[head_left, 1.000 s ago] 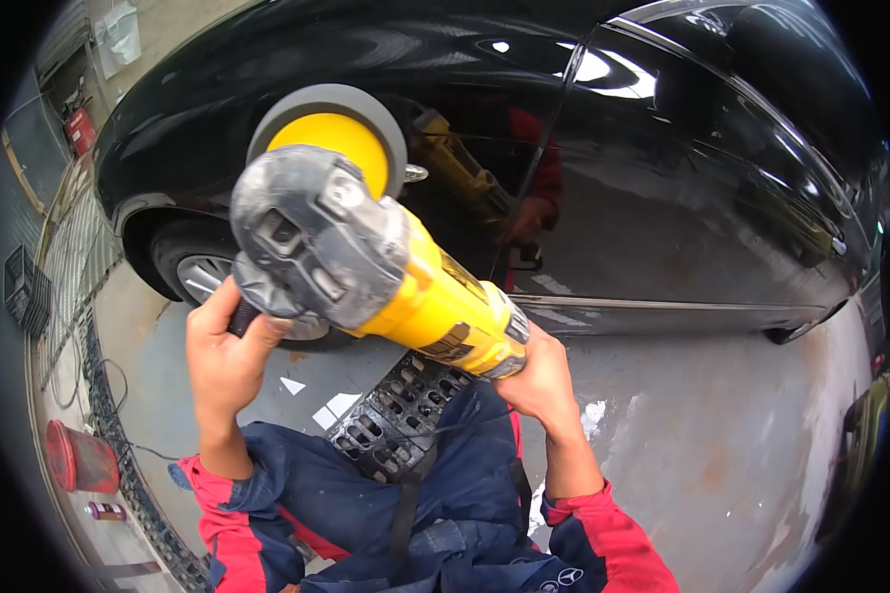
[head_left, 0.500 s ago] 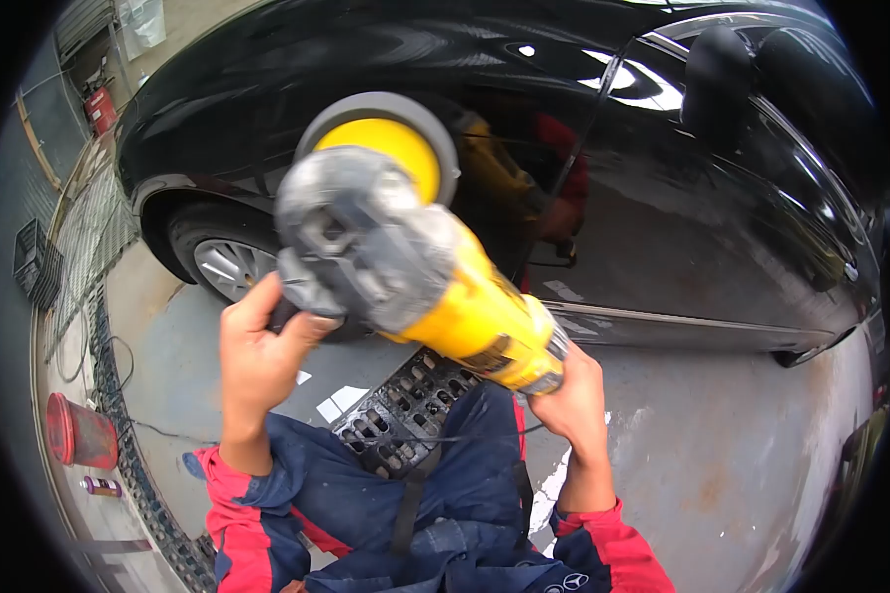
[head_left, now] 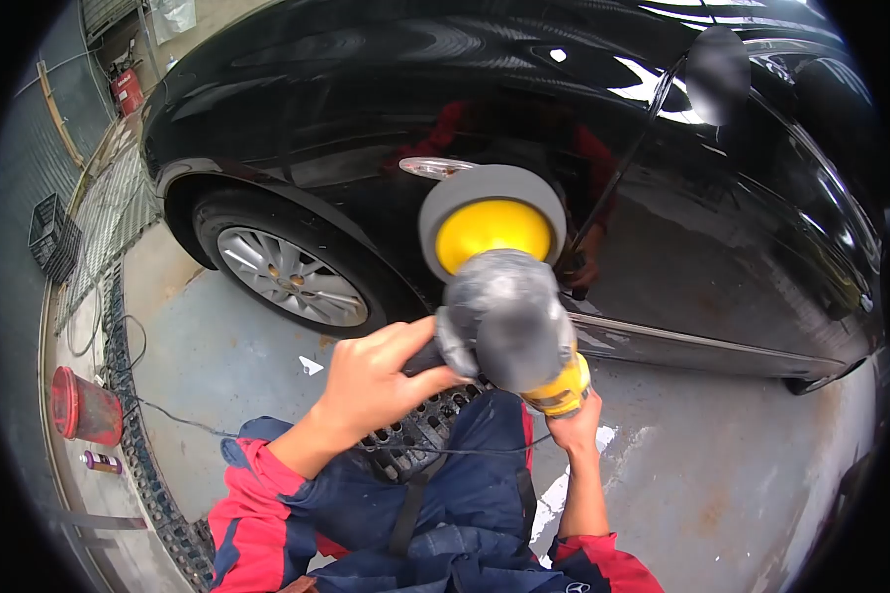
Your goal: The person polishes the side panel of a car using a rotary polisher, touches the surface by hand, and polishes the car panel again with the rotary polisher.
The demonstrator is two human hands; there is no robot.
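Observation:
A yellow and black power polisher [head_left: 509, 316] is held in both hands in front of the black car [head_left: 366, 109]. My left hand [head_left: 376, 381] grips its dark side handle. My right hand [head_left: 576, 423] wraps round the yellow rear end of the body. The round grey foam pad [head_left: 494, 183] on its yellow backing lies at the front fender, below the small side marker light [head_left: 435, 168]; whether it presses on the paint I cannot tell. A thin power cord [head_left: 465, 451] runs across my lap.
The front wheel [head_left: 292, 277] is left of the polisher, the door mirror [head_left: 717, 74] upper right. A red bucket [head_left: 86, 405], a purple bottle [head_left: 101, 462] and a black crate [head_left: 51, 237] stand or lie at the left. A perforated black step [head_left: 405, 445] is beneath me.
The polisher has moved right and down along the fender, and its body has swung more upright in view. Both hands moved with it. The side marker light has come into sight.

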